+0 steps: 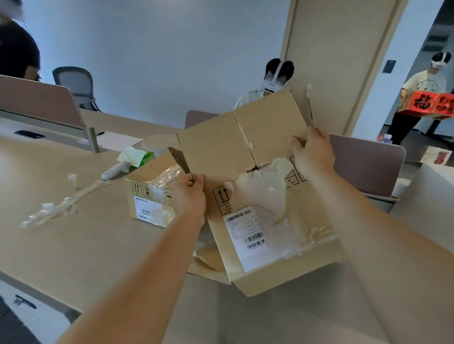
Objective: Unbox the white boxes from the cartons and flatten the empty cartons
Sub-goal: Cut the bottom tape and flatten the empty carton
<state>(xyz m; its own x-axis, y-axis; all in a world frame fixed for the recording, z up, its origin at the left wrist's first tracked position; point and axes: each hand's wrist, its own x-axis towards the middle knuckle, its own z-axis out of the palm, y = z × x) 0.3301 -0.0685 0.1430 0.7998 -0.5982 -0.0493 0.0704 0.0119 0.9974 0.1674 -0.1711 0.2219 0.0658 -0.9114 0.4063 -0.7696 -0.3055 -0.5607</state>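
Left hand (189,193) pinches the left edge of the opened carton (263,196); right hand (312,152) grips its right edge, thumb on the cardboard face. The carton is held tilted over the desk (67,230). At 9 o'clock, just beside it, stands a second taped carton (150,198); crumpled tape (58,204) lies farther out at 9 o'clock.

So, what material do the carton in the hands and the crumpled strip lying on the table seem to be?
The carton looks like brown corrugated cardboard, matte, with a torn fibrous edge by its white label. The crumpled strip on the table looks like clear plastic packing tape: glossy, see-through, wrinkled.
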